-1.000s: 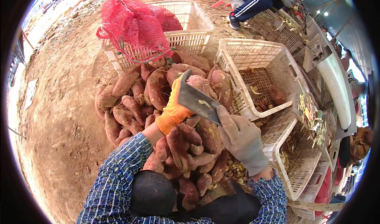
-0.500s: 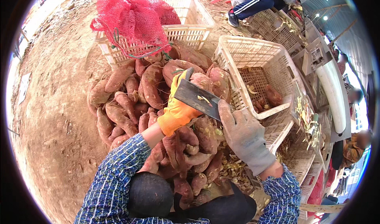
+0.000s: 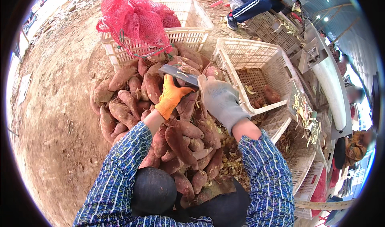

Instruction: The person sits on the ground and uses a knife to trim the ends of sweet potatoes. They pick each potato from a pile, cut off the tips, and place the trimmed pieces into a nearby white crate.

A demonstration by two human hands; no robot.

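Observation:
My left hand (image 3: 171,96), in an orange glove, grips a sweet potato (image 3: 182,83) that is mostly hidden under a dark flat blade (image 3: 175,72). My right hand (image 3: 219,99), in a grey glove, is closed on the near end of that blade, its handle hidden by the fingers. The blade lies across the top of the held sweet potato. Around and below both hands is a heap of reddish sweet potatoes (image 3: 120,111), with pale peelings (image 3: 224,175) at its near right.
A white crate (image 3: 196,32) with a red mesh bag (image 3: 134,20) stands behind the heap. Another crate (image 3: 224,50) holds scraps at right, beside stacked crates and a metal machine (image 3: 329,90). A co-worker in striped trousers (image 3: 250,4) squats at top right; others sit far right. Bare dirt (image 3: 56,126) lies left.
Both gloved hands and the blade have moved up and away from me, the blade also leftward; my right forearm now reaches further forward. Both hands keep their grips.

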